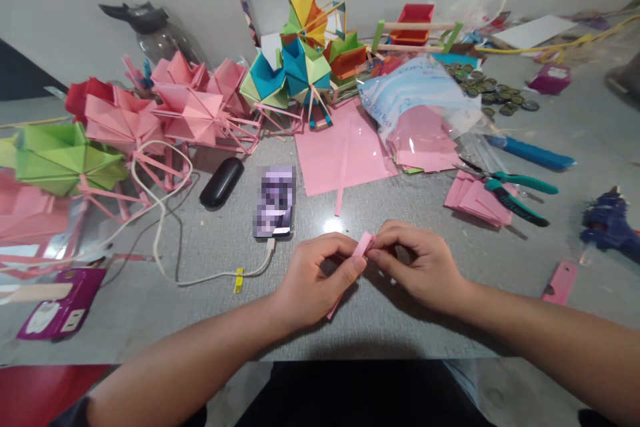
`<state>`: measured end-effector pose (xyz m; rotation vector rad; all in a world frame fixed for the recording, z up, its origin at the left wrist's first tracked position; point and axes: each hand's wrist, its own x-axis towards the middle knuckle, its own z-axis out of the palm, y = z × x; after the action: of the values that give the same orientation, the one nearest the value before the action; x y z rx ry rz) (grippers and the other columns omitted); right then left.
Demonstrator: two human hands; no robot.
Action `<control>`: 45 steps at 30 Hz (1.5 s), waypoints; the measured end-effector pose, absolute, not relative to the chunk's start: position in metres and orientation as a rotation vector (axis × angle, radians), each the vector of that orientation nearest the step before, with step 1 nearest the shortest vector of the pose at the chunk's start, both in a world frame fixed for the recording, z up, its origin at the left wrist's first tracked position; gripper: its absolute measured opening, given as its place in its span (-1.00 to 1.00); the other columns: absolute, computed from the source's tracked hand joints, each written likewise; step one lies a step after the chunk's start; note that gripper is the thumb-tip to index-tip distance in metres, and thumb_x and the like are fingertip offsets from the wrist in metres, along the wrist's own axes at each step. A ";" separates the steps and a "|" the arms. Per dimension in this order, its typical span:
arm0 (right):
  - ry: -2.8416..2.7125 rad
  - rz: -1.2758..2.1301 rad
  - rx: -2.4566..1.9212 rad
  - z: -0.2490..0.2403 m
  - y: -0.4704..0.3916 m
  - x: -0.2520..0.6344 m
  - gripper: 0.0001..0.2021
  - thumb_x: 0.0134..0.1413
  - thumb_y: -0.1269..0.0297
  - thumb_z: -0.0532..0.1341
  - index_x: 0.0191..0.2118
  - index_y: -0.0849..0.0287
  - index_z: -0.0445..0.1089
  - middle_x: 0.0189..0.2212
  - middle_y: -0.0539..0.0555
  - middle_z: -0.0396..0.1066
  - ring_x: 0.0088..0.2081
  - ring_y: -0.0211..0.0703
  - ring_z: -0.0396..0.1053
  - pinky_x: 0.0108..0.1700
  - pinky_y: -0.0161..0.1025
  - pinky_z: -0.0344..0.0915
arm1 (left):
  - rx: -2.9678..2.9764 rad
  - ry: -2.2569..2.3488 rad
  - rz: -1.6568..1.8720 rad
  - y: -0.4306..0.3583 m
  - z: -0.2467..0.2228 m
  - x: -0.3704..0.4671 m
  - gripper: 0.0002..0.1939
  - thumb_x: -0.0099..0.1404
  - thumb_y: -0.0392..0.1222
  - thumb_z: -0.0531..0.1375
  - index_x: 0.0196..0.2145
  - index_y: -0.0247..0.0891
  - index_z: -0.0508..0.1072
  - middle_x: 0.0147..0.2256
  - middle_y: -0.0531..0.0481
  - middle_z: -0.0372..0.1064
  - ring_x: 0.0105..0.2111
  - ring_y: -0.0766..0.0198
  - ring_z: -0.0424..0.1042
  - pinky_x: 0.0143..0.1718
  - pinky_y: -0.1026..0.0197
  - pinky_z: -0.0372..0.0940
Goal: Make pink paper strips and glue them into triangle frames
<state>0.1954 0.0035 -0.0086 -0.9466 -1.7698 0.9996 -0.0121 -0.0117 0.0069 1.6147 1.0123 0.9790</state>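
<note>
Between my two hands, close to the table's front edge, is a folded strip of pink paper (pixel 363 245). My left hand (pixel 323 273) pinches it between thumb and forefinger, and its lower end shows beneath that hand. At the strip's right side my right hand (pixel 417 263) has its fingertips pressed together; whether they grip the paper's edge or something tiny is hard to make out. Ahead of my hands lies a pink paper sheet (pixel 320 153) with a narrow pink strip (pixel 342 177) on top of it.
A phone (pixel 275 200) with a white cable (pixel 210 277) and a black case (pixel 222 183) lie left. Pink paper wheels (pixel 190 110) stand behind. Right are green-handled pliers (pixel 520 197), pink paper pieces (pixel 475 197), a blue glue gun (pixel 610 220), bottle caps (pixel 493 90) and a plastic bag (pixel 415 90).
</note>
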 end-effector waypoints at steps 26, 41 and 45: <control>-1.789 0.972 -0.941 -0.008 0.004 0.196 -0.91 0.30 0.35 0.33 -0.27 0.09 0.58 -0.45 0.00 0.51 -0.43 -0.22 0.45 -0.38 -0.23 0.38 | 1.627 0.972 0.999 -0.011 0.006 -0.012 -0.82 0.44 -0.16 0.29 -0.32 -0.26 0.61 -0.31 -0.09 0.62 -0.30 0.23 0.56 -0.22 0.18 0.43; -1.810 1.041 -0.924 -0.006 0.003 0.195 -0.85 0.34 0.33 0.28 -0.32 0.09 0.53 -0.45 0.00 0.49 -0.41 -0.22 0.42 -0.31 -0.22 0.38 | 1.551 0.976 0.901 -0.013 0.004 -0.012 -0.75 0.45 -0.09 0.26 -0.34 -0.29 0.56 -0.37 -0.09 0.57 -0.35 0.24 0.52 -0.27 0.21 0.39; -1.800 1.099 -0.914 -0.006 0.004 0.196 -0.85 0.35 0.29 0.28 -0.30 0.10 0.54 -0.45 0.00 0.49 -0.40 -0.22 0.42 -0.29 -0.21 0.39 | 1.557 0.992 0.890 -0.014 0.004 -0.012 -0.72 0.46 -0.05 0.25 -0.34 -0.28 0.56 -0.38 -0.09 0.57 -0.37 0.25 0.51 -0.29 0.22 0.40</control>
<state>0.1956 0.0040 -0.0055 -0.9142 -1.8000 1.0990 -0.0124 -0.0136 0.0042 1.5569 0.9920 0.8905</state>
